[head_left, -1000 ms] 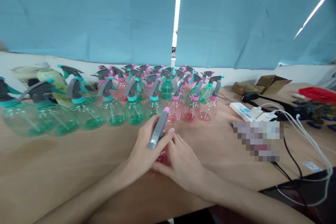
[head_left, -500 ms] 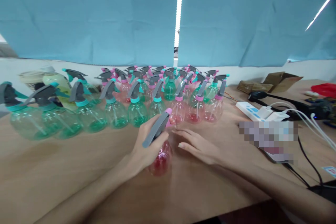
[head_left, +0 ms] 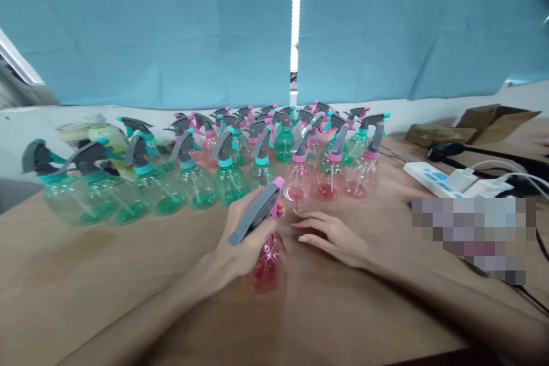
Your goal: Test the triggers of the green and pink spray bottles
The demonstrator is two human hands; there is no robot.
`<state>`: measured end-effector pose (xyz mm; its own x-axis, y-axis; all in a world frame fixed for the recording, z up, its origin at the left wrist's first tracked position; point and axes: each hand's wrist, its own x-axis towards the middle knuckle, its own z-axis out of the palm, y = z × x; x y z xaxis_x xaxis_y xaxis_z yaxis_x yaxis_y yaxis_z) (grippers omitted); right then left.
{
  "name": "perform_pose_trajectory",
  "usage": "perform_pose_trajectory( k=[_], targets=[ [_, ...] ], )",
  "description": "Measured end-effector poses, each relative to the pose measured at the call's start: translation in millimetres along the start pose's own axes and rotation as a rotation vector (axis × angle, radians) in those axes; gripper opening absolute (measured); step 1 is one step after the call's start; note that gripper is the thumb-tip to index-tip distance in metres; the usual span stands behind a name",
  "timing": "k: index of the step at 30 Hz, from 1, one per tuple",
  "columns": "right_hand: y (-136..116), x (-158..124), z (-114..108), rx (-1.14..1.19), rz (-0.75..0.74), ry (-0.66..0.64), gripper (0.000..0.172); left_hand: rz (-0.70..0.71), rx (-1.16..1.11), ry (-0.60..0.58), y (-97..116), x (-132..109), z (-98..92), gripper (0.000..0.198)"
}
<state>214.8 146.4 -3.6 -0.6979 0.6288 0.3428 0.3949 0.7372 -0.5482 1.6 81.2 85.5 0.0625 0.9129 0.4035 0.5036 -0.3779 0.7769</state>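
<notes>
My left hand [head_left: 242, 240] is wrapped round the neck of a pink spray bottle [head_left: 270, 269] with a grey and pink trigger head. The bottle stands on the table near me, its nozzle pointing away, and its collar is hidden by my fingers. To the right of it, my right hand [head_left: 332, 235] rests low over the table, fingers stretched out and apart from the bottle. Just beyond my hands stand pink spray bottles [head_left: 328, 180] and, further left, a row of green spray bottles [head_left: 231, 183] with turquoise collars.
More spray bottles crowd behind the front row. At the right lie a white power strip [head_left: 433, 179] with plugs and cables, and a blurred-out object [head_left: 480, 234]. Behind them sits an open cardboard box [head_left: 493, 123]. A blue curtain [head_left: 171, 28] hangs at the back of the wooden table [head_left: 128, 274].
The view has turned slightly left, so most things appear shifted right. My left hand keeps its hold on the pink spray bottle. My right hand stays outstretched, a little further from it.
</notes>
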Motion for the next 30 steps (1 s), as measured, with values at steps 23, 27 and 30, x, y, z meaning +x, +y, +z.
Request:
perform_pose_trajectory(
  k=[23,27,30],
  targets=[
    [8.3,-4.8,14.3,-0.18,-0.044,-0.009,0.045,-0.035,-0.047,-0.042,-2.3,1.6,-0.5,0.009],
    [9.1,-5.2,14.2,-0.197,-0.036,-0.02,0.047,-0.054,-0.031,-0.056,0.3,1.8,-1.8,0.008],
    [9.0,-4.9,13.4,-0.195,-0.03,-0.029,0.05,-0.06,-0.023,-0.048,3.0,2.1,-1.8,0.006]
  ],
)
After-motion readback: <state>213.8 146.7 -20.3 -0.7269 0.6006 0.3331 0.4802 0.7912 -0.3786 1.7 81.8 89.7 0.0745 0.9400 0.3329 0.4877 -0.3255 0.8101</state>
